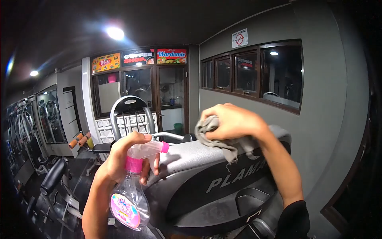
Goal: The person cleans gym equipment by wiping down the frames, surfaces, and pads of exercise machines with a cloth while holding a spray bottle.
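Observation:
My left hand (131,153) is wrapped round the neck of a clear spray bottle (137,201) with a pink collar, a pink nozzle tip and a colourful label. Its nozzle points right, toward the grey top of a gym machine (191,153) with a black side panel and white lettering. On that top surface my right hand (234,121) grips a crumpled grey cloth (211,137), one end of which hangs over the front edge. The right fingertips are partly hidden by the cloth.
Behind the machine stands another frame with a rounded black-and-silver top (131,104). More gym equipment (55,179) fills the left side. A grey wall with windows (250,77) runs along the right, and a green bin (178,128) sits by the far door.

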{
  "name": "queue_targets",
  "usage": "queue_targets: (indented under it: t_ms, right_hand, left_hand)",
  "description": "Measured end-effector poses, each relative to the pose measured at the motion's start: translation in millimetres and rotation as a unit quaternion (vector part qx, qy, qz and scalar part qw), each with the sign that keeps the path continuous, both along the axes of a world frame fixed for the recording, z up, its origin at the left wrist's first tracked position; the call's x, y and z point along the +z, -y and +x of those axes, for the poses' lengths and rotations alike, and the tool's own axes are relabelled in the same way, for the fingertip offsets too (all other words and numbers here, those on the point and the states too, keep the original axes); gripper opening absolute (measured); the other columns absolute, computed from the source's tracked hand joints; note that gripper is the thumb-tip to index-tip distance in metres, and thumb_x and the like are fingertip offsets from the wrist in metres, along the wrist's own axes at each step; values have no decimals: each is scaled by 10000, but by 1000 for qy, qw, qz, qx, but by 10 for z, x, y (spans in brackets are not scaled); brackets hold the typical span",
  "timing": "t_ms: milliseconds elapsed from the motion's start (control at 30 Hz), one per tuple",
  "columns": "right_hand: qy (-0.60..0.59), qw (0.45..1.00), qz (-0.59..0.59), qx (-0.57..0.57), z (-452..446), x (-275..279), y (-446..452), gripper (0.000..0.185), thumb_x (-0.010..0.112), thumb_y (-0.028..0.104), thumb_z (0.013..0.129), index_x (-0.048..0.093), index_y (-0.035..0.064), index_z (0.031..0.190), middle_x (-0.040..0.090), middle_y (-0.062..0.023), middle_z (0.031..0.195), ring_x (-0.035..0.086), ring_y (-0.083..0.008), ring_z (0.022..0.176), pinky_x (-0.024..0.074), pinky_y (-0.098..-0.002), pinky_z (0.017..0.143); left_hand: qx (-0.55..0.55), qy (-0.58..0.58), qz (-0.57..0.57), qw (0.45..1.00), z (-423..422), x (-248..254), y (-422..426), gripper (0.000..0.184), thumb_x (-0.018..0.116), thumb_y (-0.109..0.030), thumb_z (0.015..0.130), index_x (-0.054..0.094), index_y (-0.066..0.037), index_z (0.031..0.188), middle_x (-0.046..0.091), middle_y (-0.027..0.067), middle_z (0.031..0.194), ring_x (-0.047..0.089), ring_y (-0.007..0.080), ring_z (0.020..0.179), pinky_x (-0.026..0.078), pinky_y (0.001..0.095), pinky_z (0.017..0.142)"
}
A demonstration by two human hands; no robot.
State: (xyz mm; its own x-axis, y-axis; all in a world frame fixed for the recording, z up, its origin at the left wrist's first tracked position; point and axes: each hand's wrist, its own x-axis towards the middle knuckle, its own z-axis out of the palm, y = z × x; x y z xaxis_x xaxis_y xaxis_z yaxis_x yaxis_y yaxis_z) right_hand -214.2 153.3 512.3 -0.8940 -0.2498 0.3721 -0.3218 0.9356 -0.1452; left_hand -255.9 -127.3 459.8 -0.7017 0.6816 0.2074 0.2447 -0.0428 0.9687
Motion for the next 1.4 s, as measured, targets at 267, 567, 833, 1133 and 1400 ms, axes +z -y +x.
queue_targets:
  t_ms: [267, 567, 833, 1133, 1400]
  right_hand:
    - [-70, 990, -68, 100, 107, -193, 407, 267, 734, 129, 710, 647, 66, 954, 711, -128, 858, 700, -263, 808, 528, -357, 750]
    - [-257, 959, -118, 27, 467, -566, 378, 289, 734, 73, 672, 634, 73, 943, 682, -131, 828, 684, -277, 768, 528, -374, 713]
    - [-449, 883, -109, -89, 663, -1005, 322, 334, 711, -29, 632, 579, 66, 924, 617, -128, 891, 642, -326, 849, 505, -382, 745]
    - [-445, 893, -47, 34, 587, -1356, 658, 280, 693, 72, 677, 615, 100, 945, 588, -115, 864, 628, -315, 812, 511, -396, 722]
    - [-475, 872, -88, -80, 649, -1451, 308, 305, 683, 22, 666, 609, 101, 952, 575, -111, 913, 629, -312, 839, 524, -380, 697]
  left_hand:
    - [-26, -6, 36, 999, -7, -117, 31, 496, 478, -433, 866, 631, 37, 838, 645, 175, 687, 563, 231, 445, 456, 293, 410]
    - [-18, -25, 77, 997, 0, -183, -33, 546, 418, -434, 858, 632, 66, 820, 636, 188, 659, 564, 242, 436, 458, 298, 398]
    - [-51, -54, 75, 994, -22, -242, 12, 432, 449, -374, 918, 606, 26, 953, 630, 124, 721, 619, 201, 615, 480, 287, 490]
    - [-39, -305, 27, 951, 22, -276, 63, 340, 395, -263, 984, 584, 13, 1045, 628, 123, 781, 625, 203, 677, 510, 303, 567]
    - [70, -472, 38, 878, 555, -440, 86, 314, 463, -260, 937, 621, -7, 840, 626, 136, 683, 599, 278, 620, 455, 357, 610]
